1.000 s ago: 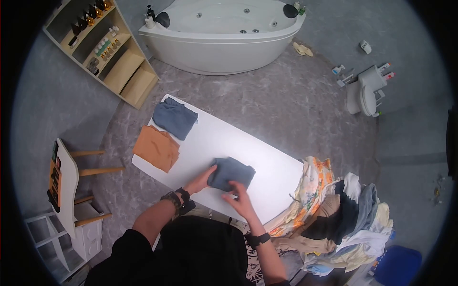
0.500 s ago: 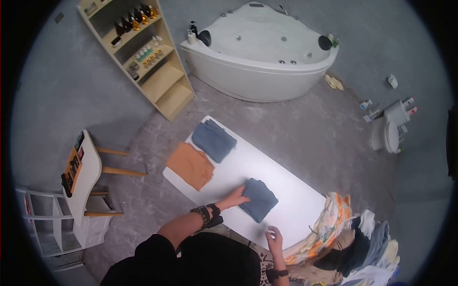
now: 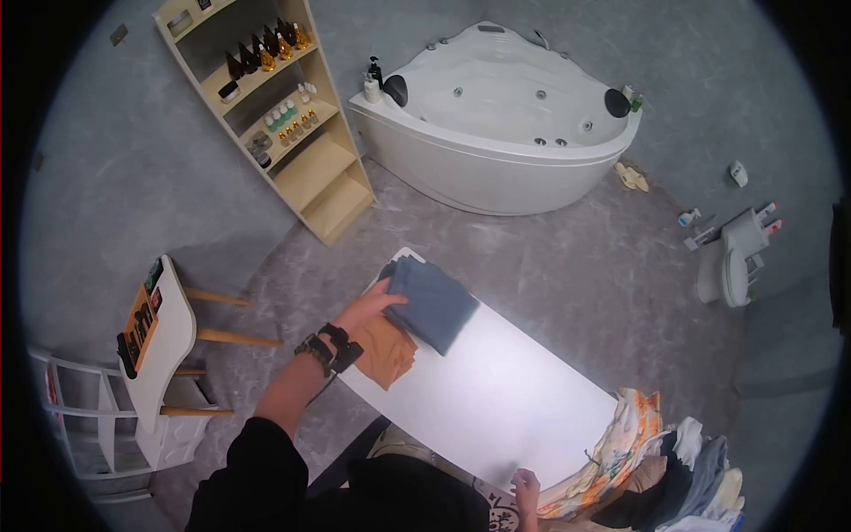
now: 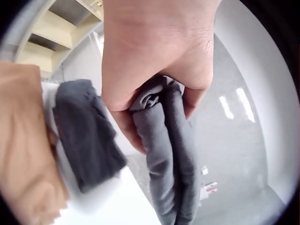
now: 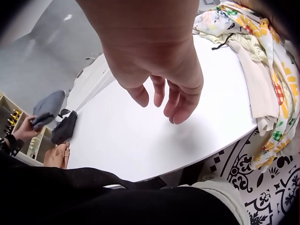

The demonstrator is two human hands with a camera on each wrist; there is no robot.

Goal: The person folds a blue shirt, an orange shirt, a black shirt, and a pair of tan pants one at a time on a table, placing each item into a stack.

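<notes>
The left hand (image 3: pixel 368 306) grips one end of a folded blue-grey garment (image 3: pixel 436 306); in the left wrist view the folded garment (image 4: pixel 161 154) hangs from the fingers, in the air. Beside it in that view a darker folded garment (image 4: pixel 86 136) lies on the white table (image 4: pixel 112 206), with an orange-brown garment (image 4: pixel 26 150) to its left. In the head view the orange-brown one (image 3: pixel 386 355) is partly behind the left wrist. The right hand (image 5: pixel 154 70) hovers over the table near its front edge, fingers loosely bent, holding nothing.
A heap of mixed clothes (image 3: pixel 674 470) lies at the table's right end, with a floral cloth (image 3: pixel 634 434) nearest. Beyond the table stand a bathtub (image 3: pixel 496 177) and a wooden shelf (image 3: pixel 315 168). A small table (image 3: pixel 173 346) is at the left.
The left hand has lifted the blue-grey garment from mid-table and carried it up and left, over the other folded clothes. The right hand has let go and moved back toward the body.
</notes>
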